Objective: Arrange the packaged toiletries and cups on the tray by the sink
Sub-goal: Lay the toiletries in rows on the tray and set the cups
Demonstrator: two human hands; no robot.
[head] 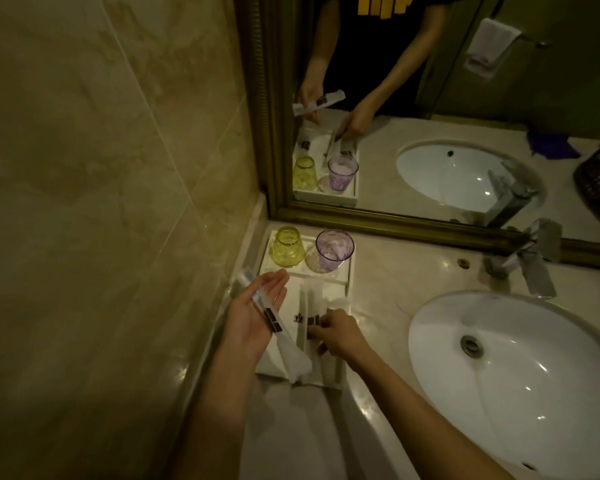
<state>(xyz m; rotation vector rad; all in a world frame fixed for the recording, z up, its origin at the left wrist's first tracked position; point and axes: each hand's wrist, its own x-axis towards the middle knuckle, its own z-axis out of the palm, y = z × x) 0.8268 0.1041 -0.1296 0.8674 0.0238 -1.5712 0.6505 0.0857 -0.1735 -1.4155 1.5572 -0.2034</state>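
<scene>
A white tray (340, 277) sits on the counter in the corner, left of the sink. At its far end a yellow cup (287, 251) stands upside down beside an upright purple cup (334, 250). My left hand (257, 315) hovers palm-up over the tray's left side with a long white packaged toiletry (293, 362) lying across the palm, fingers loosely around it. My right hand (340, 332) rests on the tray's right part, fingers pinching a second white packet with a dark label (313, 322) that lies flat on the tray.
A white oval sink (520, 379) fills the right side, with a chrome faucet (534, 268) behind it. A gold-framed mirror (430, 223) runs along the back. The tiled wall (101, 202) stands close on the left. Beige counter (378, 393) surrounds the tray.
</scene>
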